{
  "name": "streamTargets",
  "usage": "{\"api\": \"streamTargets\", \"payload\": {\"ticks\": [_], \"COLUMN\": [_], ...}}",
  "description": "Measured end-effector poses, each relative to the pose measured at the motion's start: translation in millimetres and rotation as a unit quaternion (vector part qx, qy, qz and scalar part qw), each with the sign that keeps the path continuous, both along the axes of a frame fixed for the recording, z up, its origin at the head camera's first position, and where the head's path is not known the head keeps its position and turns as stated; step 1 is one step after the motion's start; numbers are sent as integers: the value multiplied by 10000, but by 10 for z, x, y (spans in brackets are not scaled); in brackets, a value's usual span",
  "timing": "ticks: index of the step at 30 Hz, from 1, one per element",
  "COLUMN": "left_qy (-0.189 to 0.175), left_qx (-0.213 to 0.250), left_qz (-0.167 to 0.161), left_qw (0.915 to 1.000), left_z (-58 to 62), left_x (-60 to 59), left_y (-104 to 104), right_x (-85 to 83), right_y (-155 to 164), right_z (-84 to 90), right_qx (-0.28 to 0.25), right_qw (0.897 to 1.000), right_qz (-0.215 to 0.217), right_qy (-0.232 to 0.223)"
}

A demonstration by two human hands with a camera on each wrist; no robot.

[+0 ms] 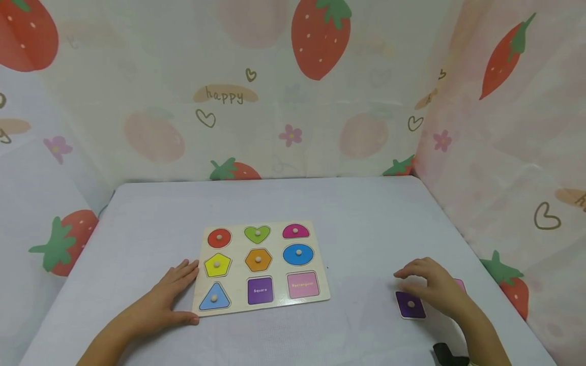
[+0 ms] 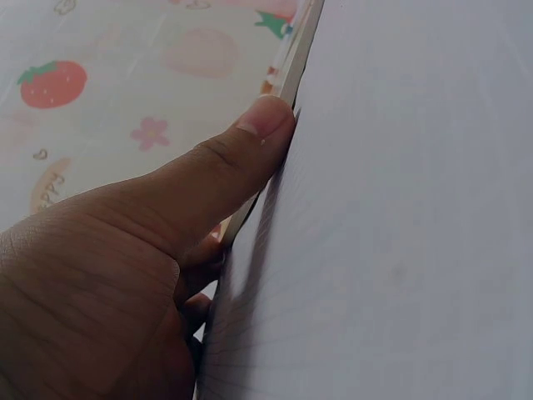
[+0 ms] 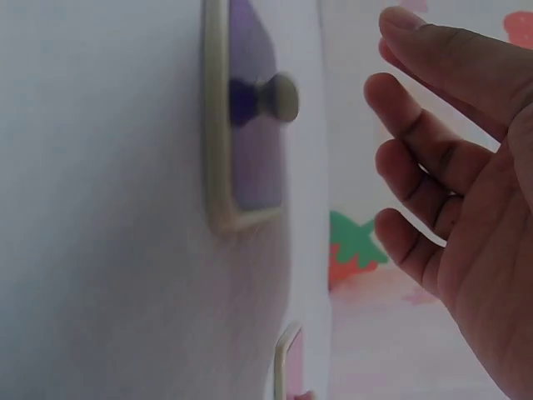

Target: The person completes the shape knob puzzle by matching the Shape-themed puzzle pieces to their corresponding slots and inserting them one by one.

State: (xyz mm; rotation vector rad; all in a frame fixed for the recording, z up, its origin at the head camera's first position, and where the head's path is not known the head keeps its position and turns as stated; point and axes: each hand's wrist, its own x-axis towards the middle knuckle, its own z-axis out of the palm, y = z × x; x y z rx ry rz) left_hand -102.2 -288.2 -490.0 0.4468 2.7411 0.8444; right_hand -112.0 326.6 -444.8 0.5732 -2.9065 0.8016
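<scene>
With the right hand [image 1: 432, 287] hovering spread above the purple piece [image 1: 410, 305], its small knob [image 3: 281, 97] may slip a hasty pinch, while the left hand [image 1: 171, 300] lies flat, pressing the puzzle board [image 1: 263, 267] edge.

purple square piece [image 1: 410, 305] | flat on table | knob up

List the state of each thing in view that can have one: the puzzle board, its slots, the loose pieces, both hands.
puzzle board: flat on the table, seven pieces seated
square slot: empty
rectangle slot: empty
purple square piece: loose on the table, knob up
pink piece: loose, mostly hidden behind the right hand
left hand: open, thumb and fingers touching the board's left edge
right hand: open, above the purple piece, holding nothing
</scene>
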Motion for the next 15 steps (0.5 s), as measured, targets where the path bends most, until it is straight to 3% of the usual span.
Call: {"api": "streamTargets", "payload": {"ticks": [6, 15], "left_qy": [43, 100], "left_qx": [34, 42], "left_qz": [-25, -28], "left_qw": [10000, 9999], "left_z": [-5, -36], "left_x": [2, 2], "left_y": [-6, -12], "right_x": [33, 11], "right_y": [128, 220], "right_z": [-75, -130], "right_qx": [71, -37], "right_qw": [9976, 9918], "right_qz": [-224, 28], "right_qy": [-652, -1280]}}
